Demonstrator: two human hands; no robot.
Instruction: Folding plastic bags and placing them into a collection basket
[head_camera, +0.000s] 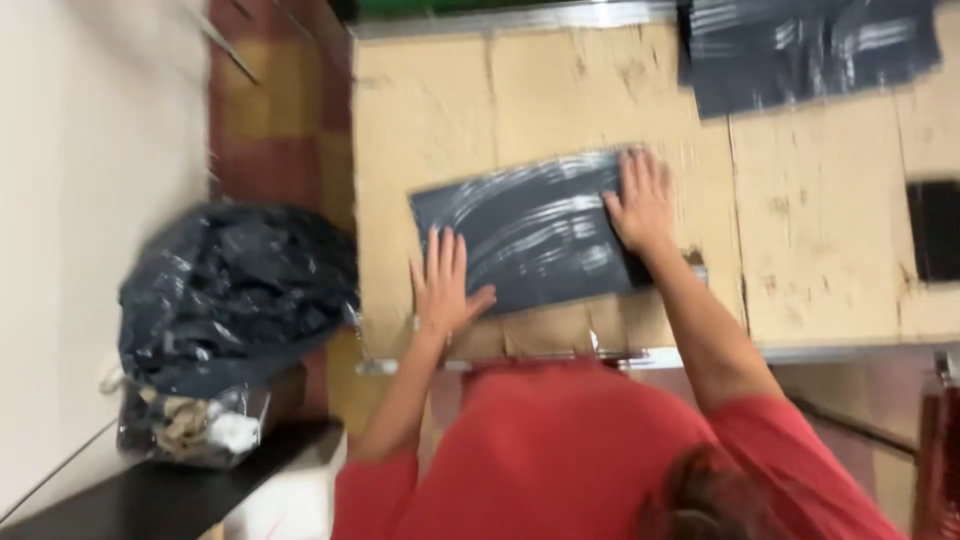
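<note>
A cardboard-covered table fills the frame's centre and right, bare board open around a dark plastic bag lying mid-frame. The left hand presses flat on the bag's lower-left edge, the right hand flat on its right end, fingers spread, gripping nothing.

Dark sheet stack (top cut off)

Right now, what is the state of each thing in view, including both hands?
Grey bag: lying flat on the table, pressed by both hands.
Left hand: open, fingers spread, palm on the bag's near left edge.
Right hand: open, flat on the bag's right end.
Bag stack: flat at the table's far right.
Table: covered with cardboard.
Black sack: full, bulging, beside the table.
</note>
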